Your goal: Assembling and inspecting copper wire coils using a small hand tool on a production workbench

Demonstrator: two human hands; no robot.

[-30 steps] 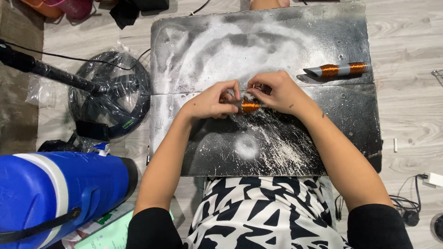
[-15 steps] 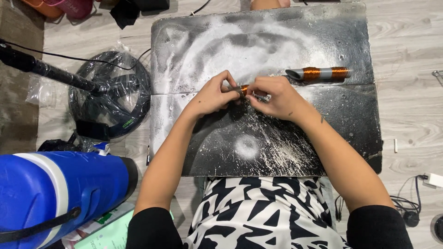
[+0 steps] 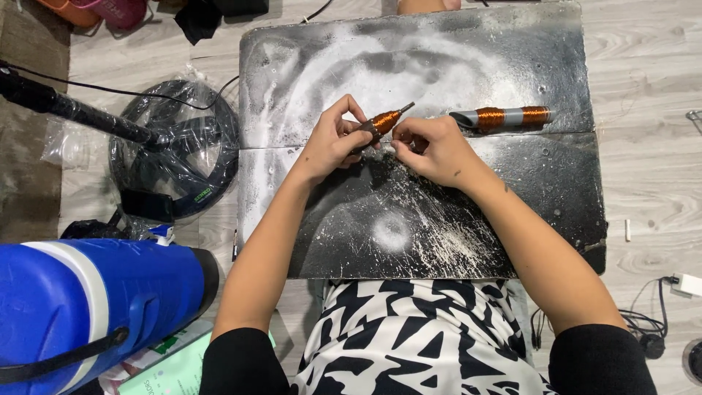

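1. Sitting at the near edge of a scuffed black board on the wooden floor, a person works with both hands over its middle.
2. Left hand is pinched on a small copper coil, fingers closed around its near-left end; the coil tilts up toward the far right, with a thin stub poking out of its far tip.
3. Right hand sits just right of the coil, fingertips pressed together near its lower end; whether they grip a wire, I cannot tell.
4. The two hands are close together, almost touching.
5. A second coil, longer, with grey bands, lies flat on the board to the right, apart from both hands.
6. Off the board to the left are a bagged black hoop, a dark pole and, nearer, a blue cooler.
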